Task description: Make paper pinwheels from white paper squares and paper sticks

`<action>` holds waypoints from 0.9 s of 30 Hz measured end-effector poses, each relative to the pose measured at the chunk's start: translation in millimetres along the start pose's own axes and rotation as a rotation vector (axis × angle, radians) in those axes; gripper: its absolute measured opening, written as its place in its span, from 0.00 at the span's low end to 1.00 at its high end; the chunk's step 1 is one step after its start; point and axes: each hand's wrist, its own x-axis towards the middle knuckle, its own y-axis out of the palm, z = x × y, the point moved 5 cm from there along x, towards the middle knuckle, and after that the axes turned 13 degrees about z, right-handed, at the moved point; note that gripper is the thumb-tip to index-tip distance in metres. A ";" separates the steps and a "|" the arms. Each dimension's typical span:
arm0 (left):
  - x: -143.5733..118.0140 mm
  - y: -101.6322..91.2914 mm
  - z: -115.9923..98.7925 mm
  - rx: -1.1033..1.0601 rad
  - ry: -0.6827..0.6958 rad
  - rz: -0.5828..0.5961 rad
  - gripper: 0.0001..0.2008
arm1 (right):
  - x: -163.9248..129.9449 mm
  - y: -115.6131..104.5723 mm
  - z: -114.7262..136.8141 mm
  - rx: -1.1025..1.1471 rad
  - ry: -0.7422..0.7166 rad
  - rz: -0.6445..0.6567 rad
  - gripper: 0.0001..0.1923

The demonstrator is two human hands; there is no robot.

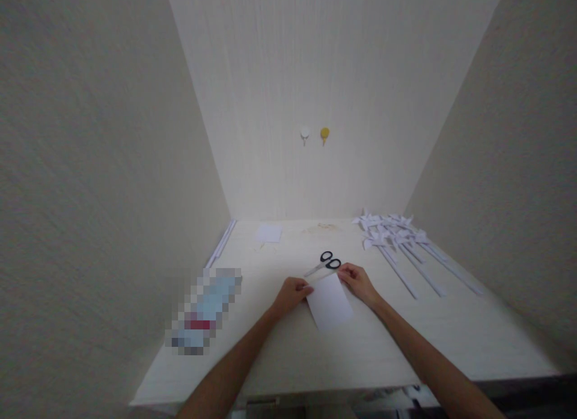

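A white sheet of paper (330, 303) lies on the pale table (451, 341) in front of me. My left hand (292, 294) pinches its far left corner. The fingers of my right hand (358, 282) grip the far right corner. Black-handled scissors (325, 263) lie just beyond the sheet, between my two hands and touching neither.
Several white paper pinwheels on long paper sticks (401, 244) are piled at the back right. A small white paper square (269, 232) lies at the back left beside white strips (222, 244) along the left wall. A blurred object (205, 311) sits at the left. Two hooks (314, 134) are on the back wall.
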 end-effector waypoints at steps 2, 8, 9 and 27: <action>0.1 0.1 0.1 -0.001 -0.002 0.005 0.14 | -0.7 -1.1 -0.6 0.010 -0.011 -0.002 0.18; 0.7 1.2 0.9 -0.032 -0.008 0.010 0.13 | -1.4 3.0 -2.9 -0.074 0.011 0.034 0.17; 1.0 1.5 0.8 -0.030 -0.007 0.015 0.14 | -1.2 4.1 -3.0 -0.095 0.019 0.044 0.17; 2.8 0.7 3.3 -0.133 -0.003 0.013 0.14 | -2.2 4.3 1.2 -0.139 0.046 0.055 0.18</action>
